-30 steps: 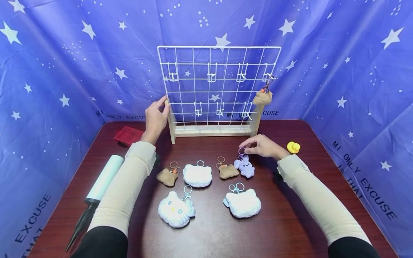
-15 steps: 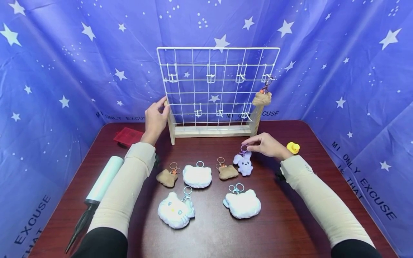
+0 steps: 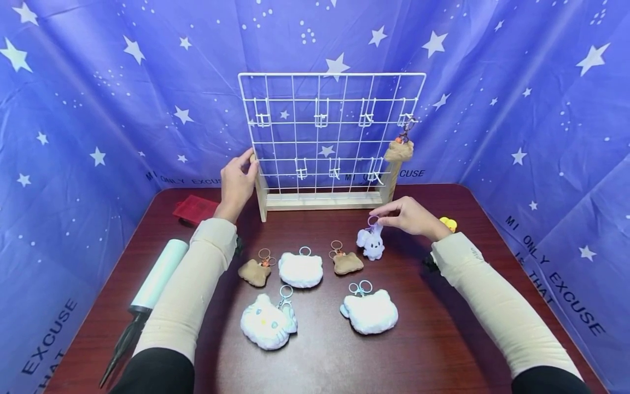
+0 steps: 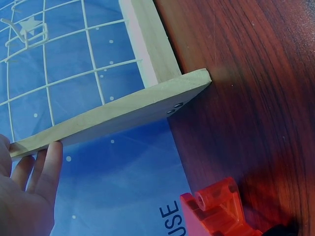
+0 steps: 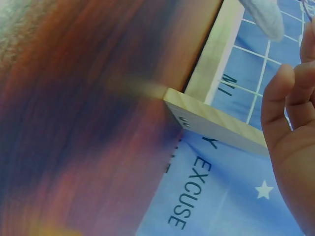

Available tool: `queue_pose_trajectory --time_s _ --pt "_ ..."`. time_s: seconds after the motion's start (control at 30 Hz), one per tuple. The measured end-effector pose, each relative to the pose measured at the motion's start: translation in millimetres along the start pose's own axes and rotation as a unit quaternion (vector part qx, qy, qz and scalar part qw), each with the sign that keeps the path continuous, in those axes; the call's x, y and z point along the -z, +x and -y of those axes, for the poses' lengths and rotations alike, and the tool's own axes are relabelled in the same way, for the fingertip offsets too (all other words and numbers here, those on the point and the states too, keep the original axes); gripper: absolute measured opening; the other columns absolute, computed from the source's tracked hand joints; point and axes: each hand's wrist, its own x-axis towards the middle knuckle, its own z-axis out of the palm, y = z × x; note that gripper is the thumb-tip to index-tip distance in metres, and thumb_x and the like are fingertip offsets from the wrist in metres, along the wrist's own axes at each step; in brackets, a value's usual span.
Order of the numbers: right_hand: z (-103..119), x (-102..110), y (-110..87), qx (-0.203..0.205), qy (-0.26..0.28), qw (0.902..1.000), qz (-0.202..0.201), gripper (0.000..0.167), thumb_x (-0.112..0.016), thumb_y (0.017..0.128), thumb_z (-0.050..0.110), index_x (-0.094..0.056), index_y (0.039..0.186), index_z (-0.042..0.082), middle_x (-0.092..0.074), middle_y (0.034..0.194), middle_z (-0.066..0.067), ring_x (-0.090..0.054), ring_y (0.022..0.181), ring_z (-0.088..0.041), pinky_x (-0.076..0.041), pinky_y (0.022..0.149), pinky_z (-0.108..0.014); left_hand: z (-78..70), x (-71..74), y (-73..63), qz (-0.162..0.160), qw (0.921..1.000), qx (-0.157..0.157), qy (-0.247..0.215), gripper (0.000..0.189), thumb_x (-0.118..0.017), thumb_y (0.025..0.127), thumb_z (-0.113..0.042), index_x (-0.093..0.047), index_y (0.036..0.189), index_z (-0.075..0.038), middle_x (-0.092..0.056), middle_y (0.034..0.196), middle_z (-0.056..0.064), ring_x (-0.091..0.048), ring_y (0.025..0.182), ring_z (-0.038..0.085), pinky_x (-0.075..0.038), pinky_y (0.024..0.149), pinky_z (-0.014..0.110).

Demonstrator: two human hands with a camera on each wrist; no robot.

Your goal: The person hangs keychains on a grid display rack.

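At the rack's left side, my left hand point(image 3: 237, 180) grips the wooden side post point(image 4: 123, 105) of the white wire grid rack point(image 3: 320, 142), thumb on one side and fingers on the other. My right hand point(image 3: 410, 216) pinches the purple ring of a lilac bunny plush keychain point(image 3: 373, 246), which hangs upright in front of the rack's right end. Only part of the bunny point(image 5: 266, 19) shows in the right wrist view. From the upper right hook hangs a brown plush keychain point(image 3: 398, 150). The rack's other hooks carry nothing.
On the table lie white cat-head plush keychains point(image 3: 301, 269) and two brown plush keychains point(image 3: 348, 263). A red plastic box point(image 3: 194, 209) and a mint hand pump point(image 3: 159, 273) are at the left. A yellow rubber duck point(image 3: 448, 223) sits behind my right wrist.
My right hand has raised the bunny keychain off the table and moved slightly toward the rack; the bunny now hangs more upright. My left hand stays on the post.
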Motion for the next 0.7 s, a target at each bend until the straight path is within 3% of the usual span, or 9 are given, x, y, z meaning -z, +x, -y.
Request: queue_pose_trajectory --time_s 0.13,0.33,0.47,0.53,0.7 --pt "7 5 0.7 -0.005 0.008 1.0 0.0 0.023 -0.077 0.091 0.014 -0.079 0.114 0.012 -0.08 0.1 -0.007 -0.058 0.073 -0.004 -0.045 0.062 -0.02 0.4 -0.5 0.3 0.001 1.0 0.0 -0.001 0.039 -0.068 0.097 -0.022 -0.068 0.136 -0.018 -0.075 0.109 0.018 -0.071 0.097 0.032 -0.053 0.093 0.045" --pt "14 11 3.1 -0.007 0.01 0.9999 -0.001 0.024 -0.077 0.091 0.017 -0.08 0.114 0.013 -0.077 0.078 -0.004 -0.031 0.05 0.002 -0.031 0.047 -0.022 0.9 -0.8 0.4 -0.002 1.0 -0.002 -0.004 0.039 -0.069 0.097 -0.022 -0.068 0.135 -0.017 -0.075 0.107 0.018 -0.071 0.095 0.032 -0.053 0.092 0.044" --pt "18 14 4.2 -0.003 0.004 1.0 -0.008 0.024 -0.077 0.09 0.015 -0.08 0.114 0.012 -0.078 0.083 -0.005 -0.033 0.05 0.002 -0.032 0.047 -0.022 -0.2 -0.4 -0.1 -0.003 1.0 -0.006 -0.004 0.038 -0.069 0.097 -0.022 -0.068 0.134 -0.016 -0.075 0.106 0.018 -0.071 0.094 0.031 -0.055 0.089 0.044" --pt "20 16 4.8 -0.002 0.002 0.9999 -0.011 0.024 -0.077 0.091 0.015 -0.079 0.115 0.012 -0.08 0.094 -0.006 -0.038 0.054 0.0 -0.034 0.049 -0.022 -0.6 -0.4 -0.2 -0.003 1.0 -0.006 -0.004 0.038 -0.069 0.096 -0.021 -0.068 0.134 -0.016 -0.075 0.106 0.018 -0.071 0.094 0.031 -0.055 0.088 0.044" --pt "26 18 6.2 -0.002 0.003 0.9999 -0.016 0.025 -0.076 0.091 0.014 -0.079 0.115 0.012 -0.08 0.102 -0.007 -0.052 0.063 -0.003 -0.04 0.055 -0.02 -0.5 -0.8 0.0 -0.002 1.0 -0.002 -0.005 0.038 -0.069 0.096 -0.021 -0.068 0.134 -0.016 -0.075 0.106 0.018 -0.07 0.094 0.032 -0.055 0.087 0.043"
